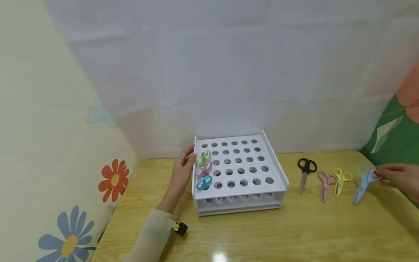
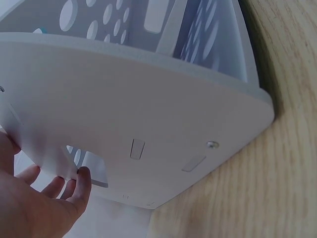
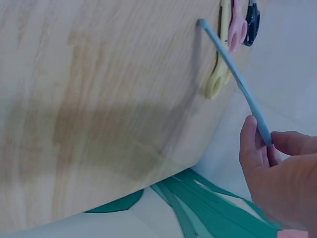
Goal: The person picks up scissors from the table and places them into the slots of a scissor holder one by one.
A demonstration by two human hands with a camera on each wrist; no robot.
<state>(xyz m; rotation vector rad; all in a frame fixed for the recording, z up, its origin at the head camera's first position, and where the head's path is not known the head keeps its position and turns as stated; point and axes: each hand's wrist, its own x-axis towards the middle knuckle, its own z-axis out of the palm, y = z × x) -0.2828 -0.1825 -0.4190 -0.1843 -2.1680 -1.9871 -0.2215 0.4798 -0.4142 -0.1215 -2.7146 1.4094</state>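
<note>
My left hand (image 1: 181,169) touches the left side panel of a white rack (image 1: 226,189) with rows of round holes. In the left wrist view its fingertips (image 2: 83,173) lie beside the slot in that panel. Green scissors (image 1: 203,157), pink scissors (image 1: 203,169) and teal scissors (image 1: 204,182) stand in the rack's left column, handles up. At the far right, my right hand (image 1: 400,178) pinches light blue scissors (image 1: 362,187) by a handle loop. The right wrist view shows them edge-on, blades slanting toward the table, thumb and fingers on the handle.
Black scissors (image 1: 306,171), pink-handled scissors (image 1: 325,186) and yellow scissors (image 1: 341,182) lie on the wooden table (image 1: 229,233) between the rack and my right hand. A white sheet (image 1: 209,72) hangs behind the table. Flower-print cloth (image 1: 68,145) borders the left side.
</note>
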